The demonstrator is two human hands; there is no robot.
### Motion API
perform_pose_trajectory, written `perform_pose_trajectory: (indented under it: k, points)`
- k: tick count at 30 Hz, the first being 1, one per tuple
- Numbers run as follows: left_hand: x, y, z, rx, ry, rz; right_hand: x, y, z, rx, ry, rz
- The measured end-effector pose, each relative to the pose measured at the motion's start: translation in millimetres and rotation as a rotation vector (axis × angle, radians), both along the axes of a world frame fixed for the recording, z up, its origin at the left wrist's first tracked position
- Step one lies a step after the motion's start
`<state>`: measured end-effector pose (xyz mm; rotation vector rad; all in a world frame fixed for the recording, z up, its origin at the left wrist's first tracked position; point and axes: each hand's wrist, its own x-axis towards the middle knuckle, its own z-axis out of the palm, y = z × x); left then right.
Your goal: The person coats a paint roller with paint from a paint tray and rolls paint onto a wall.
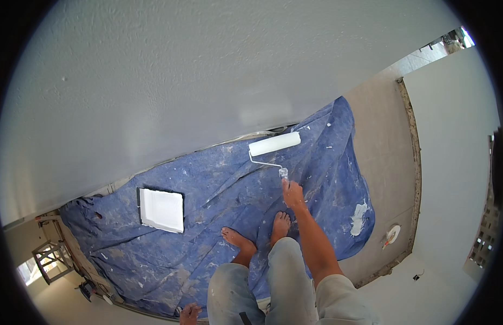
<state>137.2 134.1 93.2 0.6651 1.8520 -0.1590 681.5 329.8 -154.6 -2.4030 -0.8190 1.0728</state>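
Note:
My right hand (293, 194) grips the handle of a paint roller (275, 144). The roller's white sleeve is at the far end of a bent wire frame, above a blue drop cloth (219, 199) in this view and close to the foot of the wall. White spots mark the fingers. At the bottom edge, beside my left knee, is my left hand (190, 313); its fingers look curled, and whether it holds the small pale thing beside it is unclear. A dark-edged paint tray (162, 210), coated with white paint, rests on the cloth to the left of my bare feet.
A pale textured wall (174, 69) rises in front. Bare floor (381, 162) borders the cloth on the right, where a round white object (392, 235) lies. Far left are a metal frame (52, 262) and a dark object (88, 289). Wires (417, 277) protrude from the right-hand wall.

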Motion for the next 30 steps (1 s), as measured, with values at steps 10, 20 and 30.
perform_pose_trajectory:
  k: [10,20,30]
  points:
    - [-151,-111,-53,0.107,0.233,-1.373,-31,77,-8,-0.058,0.189,-0.042]
    - [-103,-5,-10,0.204,-0.109,-0.652,-25,33,181,0.297,-0.214,0.106]
    - [-106,105,11,0.488,-0.15,-0.643,-36,24,412,0.575,-0.193,0.071]
